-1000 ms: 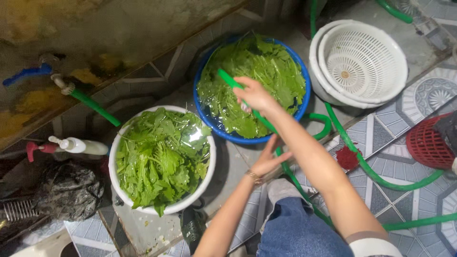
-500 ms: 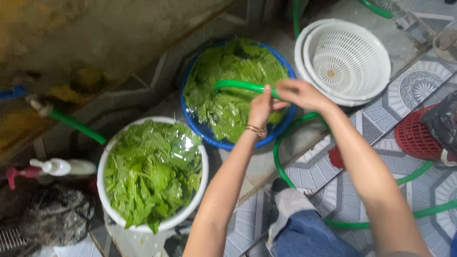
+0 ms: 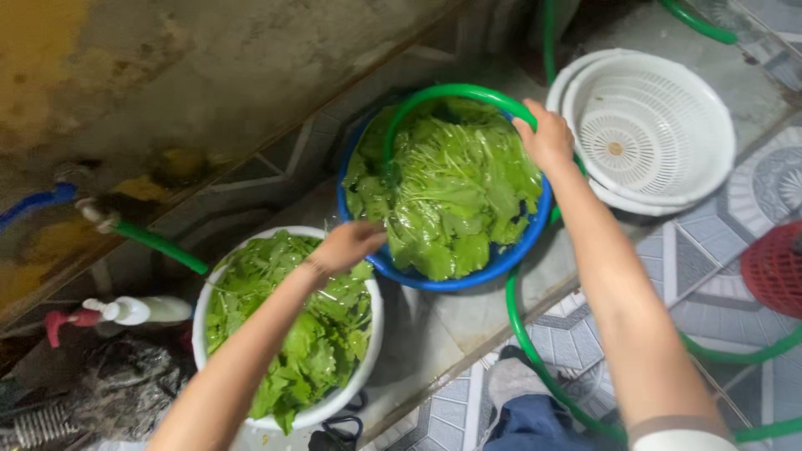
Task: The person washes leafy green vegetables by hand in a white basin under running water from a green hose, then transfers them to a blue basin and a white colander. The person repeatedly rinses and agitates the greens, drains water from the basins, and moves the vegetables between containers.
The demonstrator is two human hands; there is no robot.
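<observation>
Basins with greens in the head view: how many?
2. The blue basin sits at centre under the green hose; the white basin is lower left by the left hand. None looks hidden.

Both bare forearms reach up and away from the body. The left arm runs from about 7 o'clock at the bottom edge toward the centre, wrist straight, a thin band around it. The left hand (image 3: 351, 245) is palm down with the fingers loosely curled, its grip closed on nothing that shows. The right arm climbs from 5 o'clock toward 1 o'clock, a pale sleeve edge at its base. The right hand (image 3: 547, 138) is curled in a closed grip, knuckles up.
</observation>
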